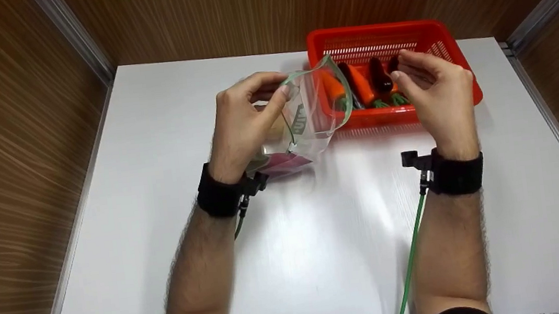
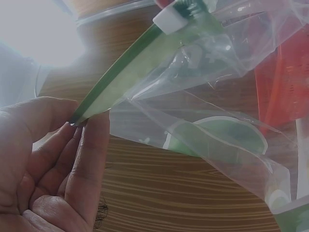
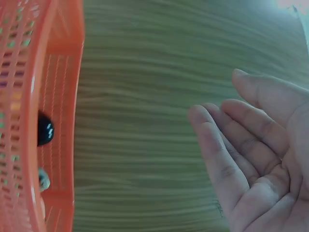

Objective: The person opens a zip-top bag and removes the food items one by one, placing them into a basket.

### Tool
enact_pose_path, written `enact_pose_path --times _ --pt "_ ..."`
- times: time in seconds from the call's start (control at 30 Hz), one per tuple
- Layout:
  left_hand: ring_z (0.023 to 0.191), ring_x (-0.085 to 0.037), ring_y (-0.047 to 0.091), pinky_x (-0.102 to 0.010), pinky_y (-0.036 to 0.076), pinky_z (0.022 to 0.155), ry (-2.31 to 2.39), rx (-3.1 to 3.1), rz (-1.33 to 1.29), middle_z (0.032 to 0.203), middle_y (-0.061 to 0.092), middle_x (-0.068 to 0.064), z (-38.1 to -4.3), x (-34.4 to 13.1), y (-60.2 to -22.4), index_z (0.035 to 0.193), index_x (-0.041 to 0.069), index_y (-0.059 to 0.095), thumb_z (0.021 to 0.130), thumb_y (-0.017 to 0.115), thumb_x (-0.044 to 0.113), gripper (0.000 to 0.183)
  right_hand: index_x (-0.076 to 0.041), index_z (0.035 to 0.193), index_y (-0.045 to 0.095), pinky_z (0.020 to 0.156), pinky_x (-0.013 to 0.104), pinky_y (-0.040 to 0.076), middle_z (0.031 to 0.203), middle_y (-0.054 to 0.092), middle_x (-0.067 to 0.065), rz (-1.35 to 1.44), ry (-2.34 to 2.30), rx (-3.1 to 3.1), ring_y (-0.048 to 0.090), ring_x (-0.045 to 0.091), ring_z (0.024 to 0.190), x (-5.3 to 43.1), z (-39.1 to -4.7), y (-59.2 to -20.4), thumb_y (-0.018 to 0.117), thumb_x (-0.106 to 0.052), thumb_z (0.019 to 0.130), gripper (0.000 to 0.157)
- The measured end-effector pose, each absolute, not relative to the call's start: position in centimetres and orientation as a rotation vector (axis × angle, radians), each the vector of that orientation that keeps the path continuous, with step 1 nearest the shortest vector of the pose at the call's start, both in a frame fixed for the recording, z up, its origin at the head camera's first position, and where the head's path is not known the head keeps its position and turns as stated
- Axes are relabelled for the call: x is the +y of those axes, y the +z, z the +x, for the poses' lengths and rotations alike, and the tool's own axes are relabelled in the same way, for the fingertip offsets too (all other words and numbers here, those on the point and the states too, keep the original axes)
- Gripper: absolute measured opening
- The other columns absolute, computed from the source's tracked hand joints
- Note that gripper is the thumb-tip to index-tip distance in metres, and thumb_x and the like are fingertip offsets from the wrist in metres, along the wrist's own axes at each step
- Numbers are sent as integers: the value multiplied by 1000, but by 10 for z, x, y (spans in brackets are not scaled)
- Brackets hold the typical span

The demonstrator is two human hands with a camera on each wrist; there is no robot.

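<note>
My left hand (image 1: 243,119) pinches the green zip edge of a clear plastic zip bag (image 1: 315,139) between thumb and fingertips. The bag's mouth gapes toward the right, and its base looks pinkish. A white slider (image 2: 170,19) sits on the green zip in the left wrist view. My right hand (image 1: 443,91) is raised over the right part of a red plastic basket (image 1: 375,28), fingers relaxed and holding nothing. Inside the basket lie several orange carrots (image 1: 361,84) with green tops and dark, glossy eggplants (image 1: 379,76). The bag's rim overlaps the basket's left side in the head view.
Both hands are above a white table (image 1: 333,256). Wood-patterned panels (image 1: 216,16) enclose it at the back and sides, with metal strips along the corners. A green cable (image 1: 412,257) runs from each wrist camera down along the forearm.
</note>
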State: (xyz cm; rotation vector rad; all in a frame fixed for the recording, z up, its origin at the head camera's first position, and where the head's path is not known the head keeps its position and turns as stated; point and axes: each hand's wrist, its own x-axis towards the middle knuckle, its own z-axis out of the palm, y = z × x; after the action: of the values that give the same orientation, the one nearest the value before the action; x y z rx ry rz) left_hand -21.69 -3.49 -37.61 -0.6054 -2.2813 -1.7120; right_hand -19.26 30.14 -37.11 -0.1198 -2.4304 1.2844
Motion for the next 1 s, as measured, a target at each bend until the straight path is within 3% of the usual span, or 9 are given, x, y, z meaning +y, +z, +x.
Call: enact_pose_path --times 0.37,0.63,0.9,1.0 --pt "102 -11 83 -26 70 89 -1710 -2292 -614 120 89 -5 -217 -34 -376 132 7 87 113 82 19 23 -19 149 83 111 20 64 147 84 8 107 1253 -2471 83 20 132 267 -184 -367 89 -14 106 43" --pt "102 -11 83 -26 70 89 -1698 -2306 -607 119 89 -5 -215 -34 -376 133 7 87 113 81 19 24 -9 148 82 112 19 64 148 83 9 249 1271 -2507 81 22 134 249 -181 -368 87 -12 108 40" --pt "102 -11 82 -26 70 89 -1700 -2302 -622 119 89 -6 -215 -33 -376 132 6 87 113 81 18 24 -6 144 83 104 9 61 141 85 12 382 1188 -2529 84 27 128 236 -184 -376 87 -9 107 38" --pt "102 -11 83 -27 70 89 -1700 -2296 -634 119 90 -6 -215 -32 -376 132 5 87 113 81 18 23 -6 144 84 106 18 65 139 86 13 419 1171 -2552 85 28 126 229 -187 -380 85 -9 109 35"
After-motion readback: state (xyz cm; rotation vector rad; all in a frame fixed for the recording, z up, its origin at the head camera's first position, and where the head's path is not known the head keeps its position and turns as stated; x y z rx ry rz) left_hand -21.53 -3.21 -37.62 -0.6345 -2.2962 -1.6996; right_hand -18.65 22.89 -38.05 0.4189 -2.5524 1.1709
